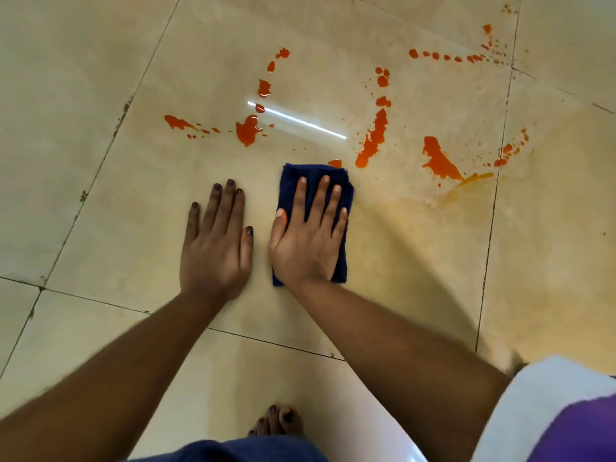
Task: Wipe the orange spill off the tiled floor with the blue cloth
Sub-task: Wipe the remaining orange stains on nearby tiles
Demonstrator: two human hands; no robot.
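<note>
With your right hand [305, 238] spread flat on the blue cloth [315, 225], press down and push it forward through the nearest orange spill [373, 140], left hand [216, 241] splayed bracing on the floor [100, 195].

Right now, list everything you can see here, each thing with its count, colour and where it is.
blue cloth: one, dark blue, folded, flat on the floor under the right hand, its far edge touching a small orange blob.
orange spill: many separate splashes and drops, bright orange, across the far half of the large tile; a faint smeared orange streak at the right.
tiled floor: glossy beige tiles with dark grout lines, a light reflected near the middle.
left hand: one, flat on the bare tile beside the cloth, fingers spread, dark nail polish.
right hand: one, pressed flat on the cloth.
foot: one, bare, bottom edge.
</note>
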